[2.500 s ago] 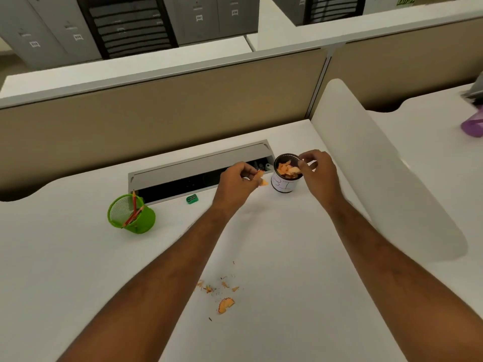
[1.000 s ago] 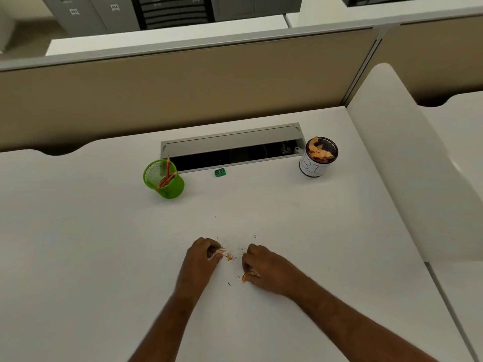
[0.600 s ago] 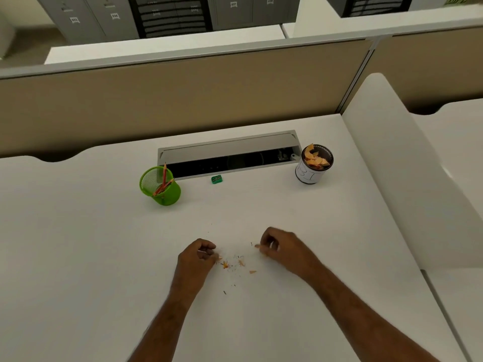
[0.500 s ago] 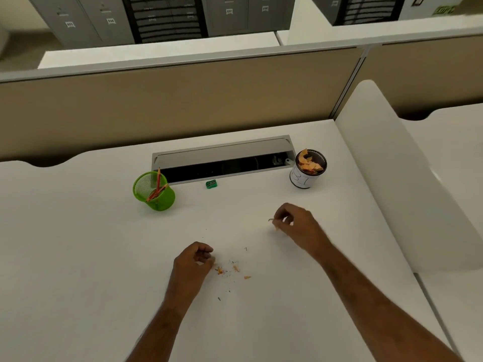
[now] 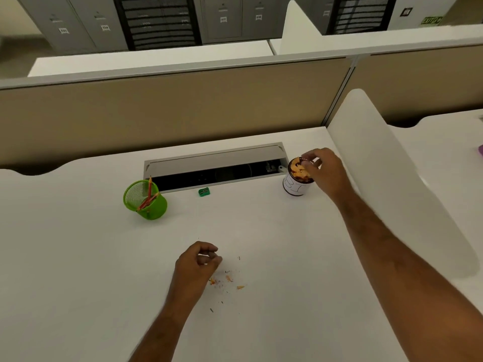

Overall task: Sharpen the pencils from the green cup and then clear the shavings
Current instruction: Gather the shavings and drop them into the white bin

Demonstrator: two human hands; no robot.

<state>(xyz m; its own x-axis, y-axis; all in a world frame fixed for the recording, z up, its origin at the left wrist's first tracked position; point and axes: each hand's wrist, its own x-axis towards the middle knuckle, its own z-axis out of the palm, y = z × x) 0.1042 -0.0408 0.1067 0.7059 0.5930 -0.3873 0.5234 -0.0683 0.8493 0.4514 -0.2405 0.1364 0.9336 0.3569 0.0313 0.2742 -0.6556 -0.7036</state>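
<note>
Two hands were over the white desk (image 5: 78, 257). Above the can (image 5: 295, 185), already heaped with shavings, the right hand (image 5: 322, 169) hovered, fingertips bunched; whether it pinched anything could not be told. Well in front of the can, the left hand (image 5: 196, 265) lay loosely curled, holding nothing, beside scattered shavings (image 5: 227, 279). Far left of the can stood the green cup (image 5: 146, 201) with pencils (image 5: 149, 194); the sharpener (image 5: 204, 192) lay between.

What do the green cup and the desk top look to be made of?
Green cup: probably painted wire mesh, since a fine grid shows on its inner wall; coated metal or plastic, unclear. Desk: smooth matte white surface, likely laminate, without grain or glare.
</note>
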